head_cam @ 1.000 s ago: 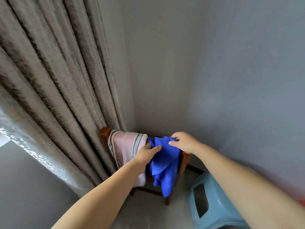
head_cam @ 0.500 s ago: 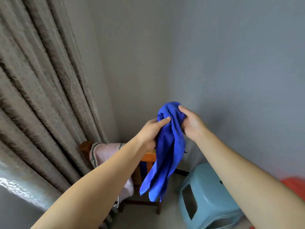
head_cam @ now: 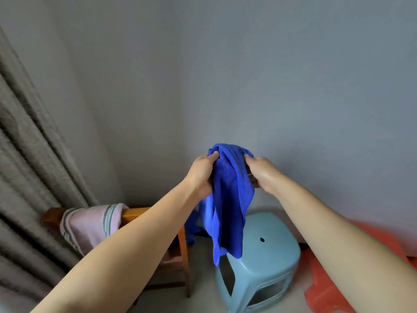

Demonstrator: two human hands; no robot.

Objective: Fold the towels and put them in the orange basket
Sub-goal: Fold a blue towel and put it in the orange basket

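Your left hand (head_cam: 201,175) grips the upper left edge of the blue towel (head_cam: 228,199), fingers curled round the cloth. Your right hand (head_cam: 262,173) grips the upper right edge in the same way. The towel hangs bunched between both hands, held up in front of the wall (head_cam: 293,86), its lower end dangling above the stool (head_cam: 264,256). A pink towel (head_cam: 88,224) lies draped over the chair (head_cam: 135,213) back, beside the curtain (head_cam: 27,166). The basket (head_cam: 325,288) sits on the floor, right of the stool, partly hidden by your right forearm.
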